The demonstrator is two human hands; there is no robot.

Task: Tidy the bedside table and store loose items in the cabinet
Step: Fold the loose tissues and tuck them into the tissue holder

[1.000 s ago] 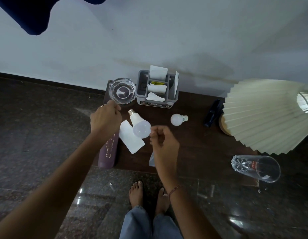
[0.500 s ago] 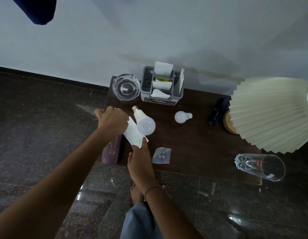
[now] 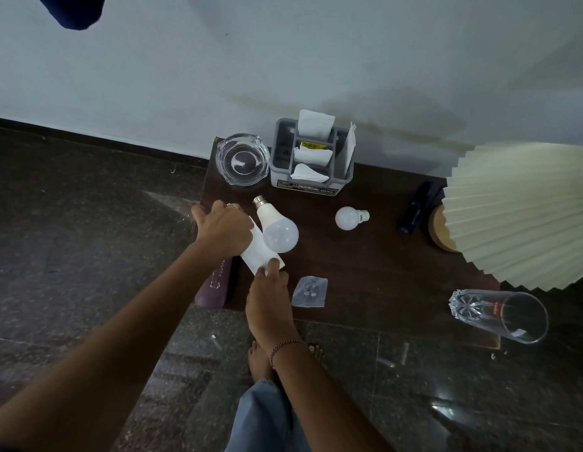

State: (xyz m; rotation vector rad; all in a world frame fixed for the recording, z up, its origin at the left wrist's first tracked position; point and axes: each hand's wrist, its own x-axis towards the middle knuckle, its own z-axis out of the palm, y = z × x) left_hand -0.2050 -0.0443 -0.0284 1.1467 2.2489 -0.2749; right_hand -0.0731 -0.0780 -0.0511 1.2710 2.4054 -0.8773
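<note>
On the worktop (image 3: 365, 262), the left hand (image 3: 223, 228) and right hand (image 3: 267, 298) touch opposite ends of a white paper (image 3: 257, 256) lying partly under a large bulb (image 3: 277, 231).

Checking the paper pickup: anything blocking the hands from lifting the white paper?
Yes: the large bulb lies partly on the white paper. The right hand touches its near corner, the left hand rests at its left edge.

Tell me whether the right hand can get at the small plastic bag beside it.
Probably yes. The right hand touches the white paper at its near corner, and the small plastic bag lies flat on the table just to its right, with nothing on it or between them.
</note>
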